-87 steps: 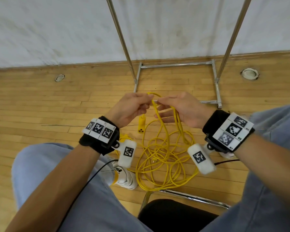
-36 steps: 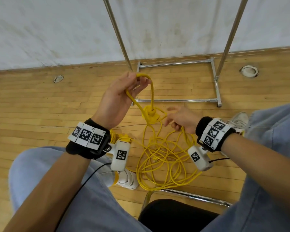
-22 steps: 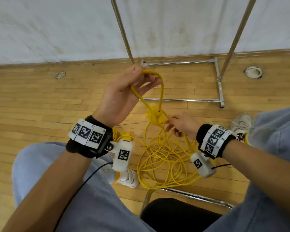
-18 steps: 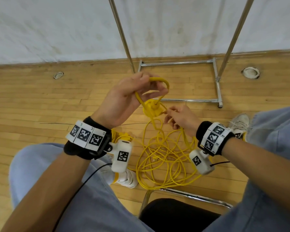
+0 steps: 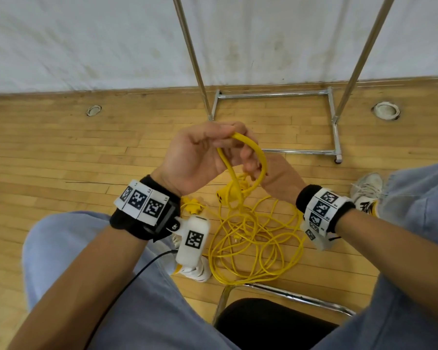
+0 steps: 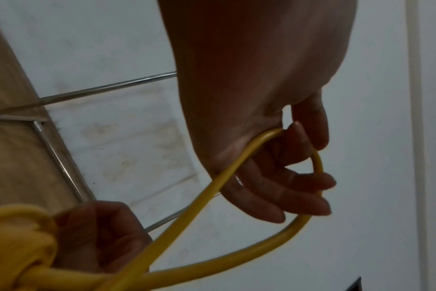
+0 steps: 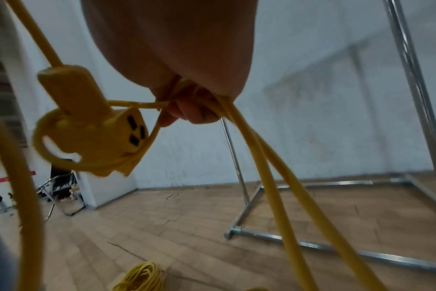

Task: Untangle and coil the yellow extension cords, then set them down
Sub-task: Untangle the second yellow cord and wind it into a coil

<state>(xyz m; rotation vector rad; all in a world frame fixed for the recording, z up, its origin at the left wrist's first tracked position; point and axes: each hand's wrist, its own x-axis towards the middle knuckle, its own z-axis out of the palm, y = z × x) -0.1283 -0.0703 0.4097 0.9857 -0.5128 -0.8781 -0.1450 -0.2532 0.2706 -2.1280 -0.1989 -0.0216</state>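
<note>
Hands gripping tangled yellow extension cord (image 5: 250, 238) above wooden floor (image 5: 61, 152).
Left hand (image 5: 200, 157) pinching upright loop; right hand (image 5: 278, 180) clasping strands by yellow socket block (image 7: 97, 128); remainder hanging down, heaped below.

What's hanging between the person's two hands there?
In the head view, a yellow cord loop arcs from the left hand down to the right hand. The right wrist view shows a yellow socket end knotted there.

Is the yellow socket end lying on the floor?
No: the socket end hangs in the air beside the right hand, tangled in cord loops.
</note>
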